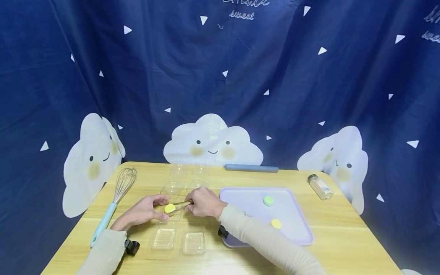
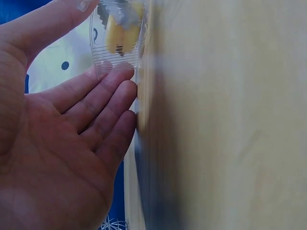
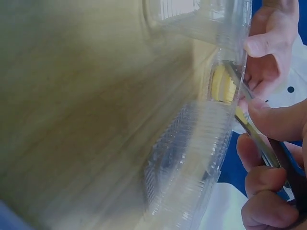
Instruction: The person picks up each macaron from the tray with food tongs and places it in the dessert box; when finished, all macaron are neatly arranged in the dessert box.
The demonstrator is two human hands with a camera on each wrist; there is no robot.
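My left hand (image 1: 146, 211) holds a small clear plastic box (image 2: 103, 60) between thumb and fingertips, on the wooden table. Inside it is a yellow macaron (image 1: 170, 208). My right hand (image 1: 205, 203) grips metal tongs (image 1: 182, 206), whose tips reach into the box on both sides of the macaron. Whether the tips still squeeze it cannot be made out. In the right wrist view the macaron (image 3: 220, 85) stands on edge against the clear wall, beside the tongs (image 3: 256, 136). A green macaron (image 1: 268, 200) and another yellow macaron (image 1: 276, 224) lie on a pale purple tray (image 1: 240, 193).
Two clear boxes (image 1: 193, 243) sit near the front of the table (image 1: 343, 236); open clear lids (image 1: 173, 187) stand behind my hands. A whisk (image 1: 109, 214) lies at left, a blue rolling pin (image 1: 251, 168) at the back, a shaker jar (image 1: 320, 186) at right.
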